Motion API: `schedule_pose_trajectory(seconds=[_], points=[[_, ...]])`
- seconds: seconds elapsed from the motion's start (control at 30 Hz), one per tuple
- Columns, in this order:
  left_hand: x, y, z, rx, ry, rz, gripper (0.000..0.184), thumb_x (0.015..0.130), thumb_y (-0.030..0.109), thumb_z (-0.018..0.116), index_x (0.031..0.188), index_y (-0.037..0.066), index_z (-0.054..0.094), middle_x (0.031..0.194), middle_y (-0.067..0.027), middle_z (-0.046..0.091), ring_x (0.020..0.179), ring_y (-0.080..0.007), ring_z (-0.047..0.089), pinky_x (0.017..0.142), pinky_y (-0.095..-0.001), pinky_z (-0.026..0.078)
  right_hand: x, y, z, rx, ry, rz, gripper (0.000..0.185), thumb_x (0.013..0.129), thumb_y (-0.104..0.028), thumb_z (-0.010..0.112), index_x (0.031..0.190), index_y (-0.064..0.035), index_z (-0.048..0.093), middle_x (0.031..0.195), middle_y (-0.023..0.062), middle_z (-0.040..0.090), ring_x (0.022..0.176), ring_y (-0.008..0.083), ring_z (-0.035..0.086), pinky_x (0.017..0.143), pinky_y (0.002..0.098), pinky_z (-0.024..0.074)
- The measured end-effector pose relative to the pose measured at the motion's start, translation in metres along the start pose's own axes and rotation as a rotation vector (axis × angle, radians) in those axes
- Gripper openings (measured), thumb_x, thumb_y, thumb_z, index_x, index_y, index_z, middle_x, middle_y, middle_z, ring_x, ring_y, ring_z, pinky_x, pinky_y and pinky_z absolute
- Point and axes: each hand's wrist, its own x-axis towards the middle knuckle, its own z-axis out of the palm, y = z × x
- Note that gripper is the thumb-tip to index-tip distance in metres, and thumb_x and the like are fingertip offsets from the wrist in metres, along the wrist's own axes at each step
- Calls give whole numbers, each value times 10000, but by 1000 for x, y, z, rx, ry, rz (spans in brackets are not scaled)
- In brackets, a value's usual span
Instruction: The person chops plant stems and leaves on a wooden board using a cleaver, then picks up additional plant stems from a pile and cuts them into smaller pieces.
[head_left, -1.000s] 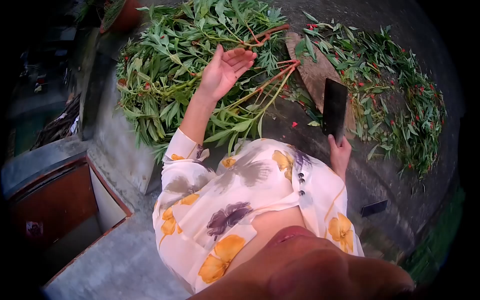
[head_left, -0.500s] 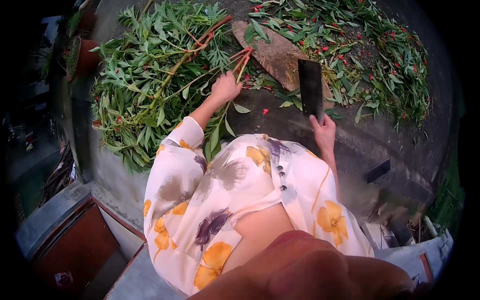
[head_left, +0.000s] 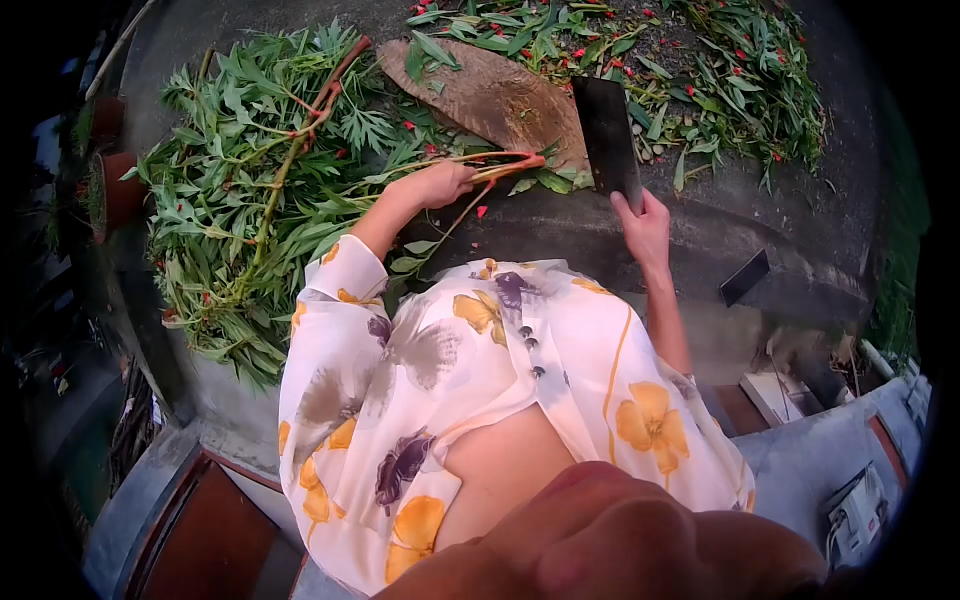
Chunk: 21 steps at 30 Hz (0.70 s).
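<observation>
My left hand [head_left: 442, 184] is closed around a few thin plant stems [head_left: 505, 163], whose reddish cut ends point right toward the board. In my right hand [head_left: 643, 225] is a cleaver with a broad dark blade [head_left: 606, 135], held up just off the right end of a worn wooden chopping board [head_left: 490, 95]. Some green scraps lie on the board. To the left is a big heap of leafy stalks [head_left: 230, 190], with one thick branch [head_left: 290, 150] lying across it. The cleaver's handle is mostly hidden in my fist.
Chopped leaves with red bits [head_left: 740, 90] are spread over the dark concrete behind and right of the board. A dark flat rectangular piece [head_left: 744, 277] lies at the right near edge. Terracotta pots [head_left: 117, 185] stand at far left.
My left hand has turned the stems so their cut ends now point right, close to the board's near edge. The cleaver stays raised in my right hand. The whole view has shifted a little.
</observation>
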Motion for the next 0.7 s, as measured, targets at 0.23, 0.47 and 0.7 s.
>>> schedule_pose_trajectory(seconds=[0.23, 0.47, 0.7], points=[[35, -4, -21, 133, 25, -9, 280, 982, 180, 588, 1208, 27, 649, 1009, -254, 699, 943, -444, 668, 843, -495, 529, 38, -6, -26, -425, -240, -344, 215, 869, -204, 699, 841, -35, 569, 639, 220, 575, 605, 420, 597, 598, 490, 472], [34, -4, -5, 202, 136, -123, 248, 999, 282, 597, 1076, 52, 646, 943, -195, 713, 892, -422, 685, 745, -506, 541, 74, -19, -39, -782, -482, -393, 208, 844, -131, 632, 1046, -137, 680, 770, 199, 684, 749, 431, 673, 703, 537, 547], [19, 5, 15, 219, 447, -157, 188, 976, 266, 604, 992, 79, 619, 888, -138, 675, 842, -378, 685, 692, -509, 533, 106, -28, -55, -876, -565, -439, 211, 840, -113, 635, 1048, -129, 662, 760, 199, 677, 756, 415, 678, 692, 520, 544]])
